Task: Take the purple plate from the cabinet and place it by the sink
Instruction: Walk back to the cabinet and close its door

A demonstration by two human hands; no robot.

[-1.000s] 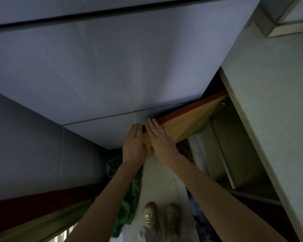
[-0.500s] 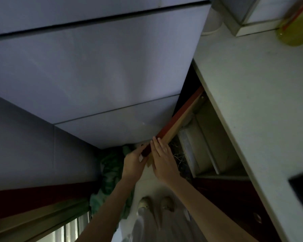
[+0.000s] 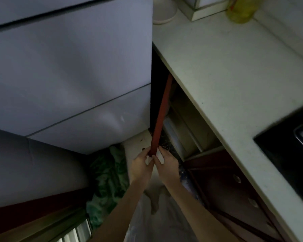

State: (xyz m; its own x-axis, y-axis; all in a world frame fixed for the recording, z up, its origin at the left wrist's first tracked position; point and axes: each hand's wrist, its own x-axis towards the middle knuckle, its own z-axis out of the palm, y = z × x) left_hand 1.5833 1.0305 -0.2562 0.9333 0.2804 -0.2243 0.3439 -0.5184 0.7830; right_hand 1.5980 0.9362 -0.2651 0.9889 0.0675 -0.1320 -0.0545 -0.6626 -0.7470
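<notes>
Plate isn't seen yet, presumably inside the cabinet [image 3: 185, 130] right of the fingers. Door [image 3: 160, 116] edge is pinched by left hand [image 3: 141, 165] and right hand [image 3: 166, 163]; it's best swung fully open first.

Both bare forearms outstretched, left hand [image 3: 141, 165] and right hand [image 3: 166, 163] side by side, fingertips pinched together.

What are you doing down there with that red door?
A person is opening a low cabinet under the countertop. Both hands hold the free edge of the red cabinet door: the left hand on one side, the right hand on the other, fingers pinching the door's bottom corner. The door stands wide open, showing pale shelves inside. No purple plate shows yet. A yellow bottle stands on the countertop.
</notes>
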